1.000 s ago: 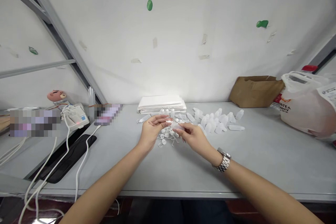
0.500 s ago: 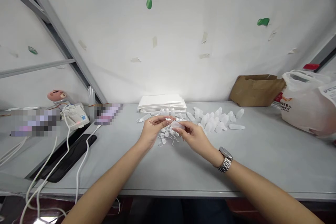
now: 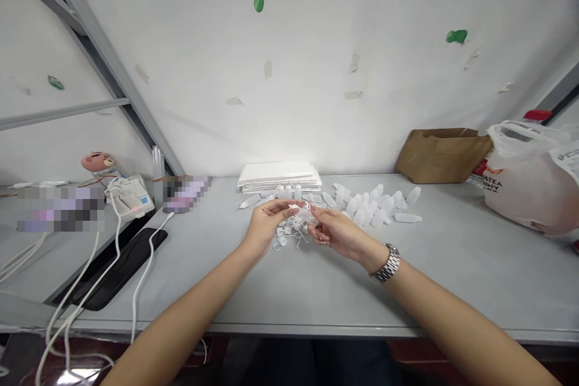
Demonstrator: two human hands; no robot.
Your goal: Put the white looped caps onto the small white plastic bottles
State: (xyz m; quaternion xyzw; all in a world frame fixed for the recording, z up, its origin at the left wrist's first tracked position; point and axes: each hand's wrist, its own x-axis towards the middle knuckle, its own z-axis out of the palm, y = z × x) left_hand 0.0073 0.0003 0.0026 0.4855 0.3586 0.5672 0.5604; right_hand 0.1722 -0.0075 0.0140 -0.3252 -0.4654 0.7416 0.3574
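In my right hand (image 3: pixel 341 234) is a small translucent plastic bottle (image 3: pixel 308 216), gripped between thumb and fingers and tilted towards the left. My left hand (image 3: pixel 265 226) pinches a small white cap at the bottle's left end; the fingertips partly hide it. Below the hands lies a pile of loose white caps (image 3: pixel 283 241) with thin strap-like tails. Several small bottles with caps (image 3: pixel 288 192) stand upright just behind my left fingers. To the right of my right hand spreads a heap of translucent bottles (image 3: pixel 368 210) without visible caps.
A stack of white boards or boxes (image 3: pixel 278 174) rests against the wall. On the right are a brown paper bag (image 3: pixel 441 157) and a white plastic bag (image 3: pixel 520 187). At left lie a black phone-like slab (image 3: pixel 124 271), white cables (image 3: pixel 140 289) and a power strip (image 3: pixel 136 199).
My right hand has turned at the wrist, its fingers now curled under the bottle. The left hand stays almost in place, still pinching at the bottle's end.
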